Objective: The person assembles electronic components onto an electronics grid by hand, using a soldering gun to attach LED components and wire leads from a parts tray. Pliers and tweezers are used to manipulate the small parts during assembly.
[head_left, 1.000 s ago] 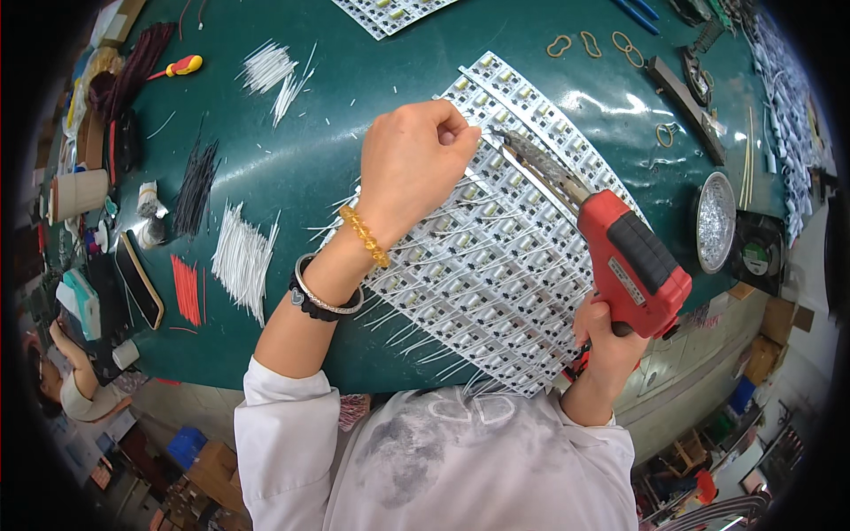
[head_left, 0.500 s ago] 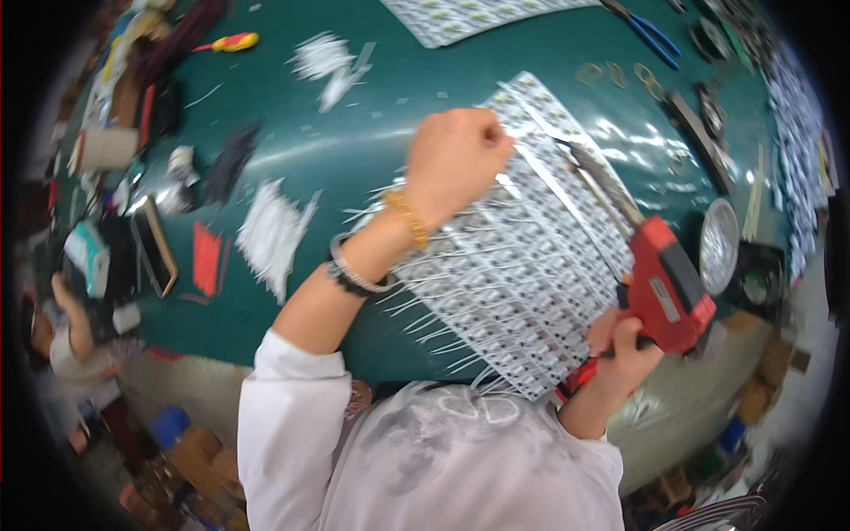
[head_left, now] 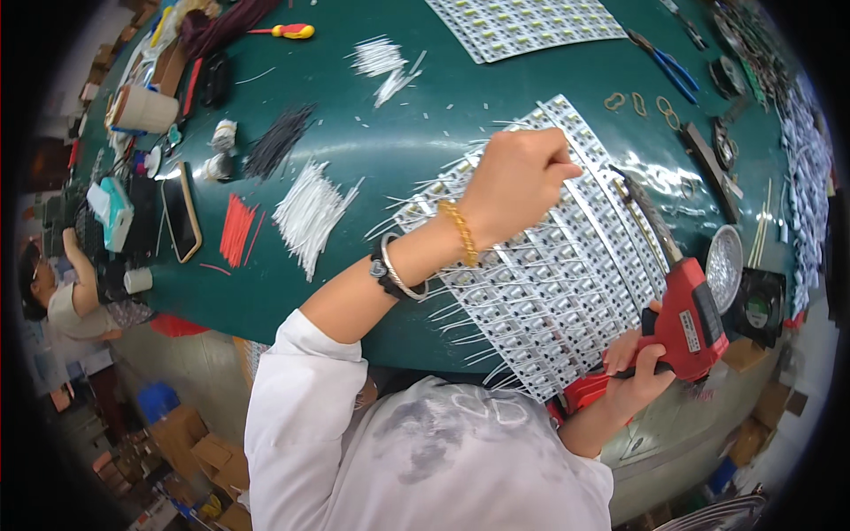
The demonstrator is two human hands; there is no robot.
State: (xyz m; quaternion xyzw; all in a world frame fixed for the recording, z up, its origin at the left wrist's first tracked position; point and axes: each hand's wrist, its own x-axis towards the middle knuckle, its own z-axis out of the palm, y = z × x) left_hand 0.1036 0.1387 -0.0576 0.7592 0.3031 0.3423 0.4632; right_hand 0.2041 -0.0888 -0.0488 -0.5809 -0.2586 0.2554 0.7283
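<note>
Your right hand grips the soldering gun—likely hefty, best handle-held—while your left hand pinches narrowly, contents unclear.

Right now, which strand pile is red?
The only red pile, between the phone and larger white pile; the black pile and smaller white pile lie farther back.

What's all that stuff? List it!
Table: one, green, centre
Near circuit sheet: one, white, centre
Far circuit sheet: one, white, top
Gun-shaped tool: one, red, right
Wire piles: several, white, black, red, left
Screwdriver: one, yellow-red, top left
Pliers: one, blue, top right
Rubber bands: several, tan, right
Bowl: one, silver, right
Phone: one, black, left
Co-worker: one, pale top, left
Boxes: several, brown, floor
Clutter: uncounted, mixed, edges
Left hand: one, bare, centre
Right hand: one, bare, on tool
</note>
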